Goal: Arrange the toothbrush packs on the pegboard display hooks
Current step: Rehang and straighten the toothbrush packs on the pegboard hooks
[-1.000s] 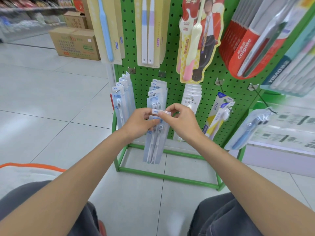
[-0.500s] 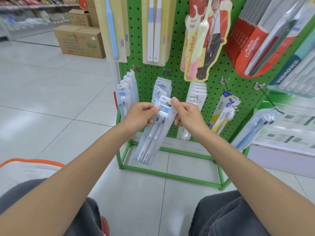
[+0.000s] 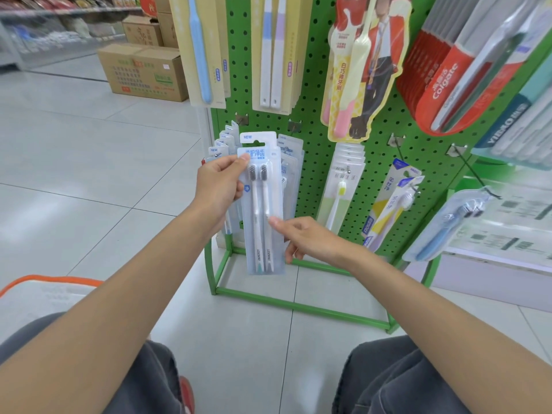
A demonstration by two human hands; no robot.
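1. One green pegboard (image 3: 418,174) fills the right half of the view. Its low hooks carry hung packs: a left row (image 3: 221,147) and a middle row (image 3: 291,156), both already stocked.
2. White bin with an orange rim (image 3: 44,294) sits at lower left on the floor. Contents not readable.
3. Toothbrush pack (image 3: 263,222) is in the air, in front of the left and middle rows and on no hook. A second ago it hung low between both hands, and half a second ago it sat tilted. Now it stands upright, raised, printed face toward the camera.
4. Left hand (image 3: 219,186) carries the pack alone. It pinches the upper left edge, thumb on the front and fingers clamped behind the card.
5. Right hand (image 3: 307,237) has let go of the header and dropped to the pack's mid-height. Its fingers are loose and apart, forefinger stretched to the blister's right side. Touching or just short: cannot tell.
6. Hang slot (image 3: 258,142) tops the card, unthreaded. Judgement: the pack looks squared up, and the hanging itself remains. A one-corner grip may let it swing while the slot seeks a hook tip.
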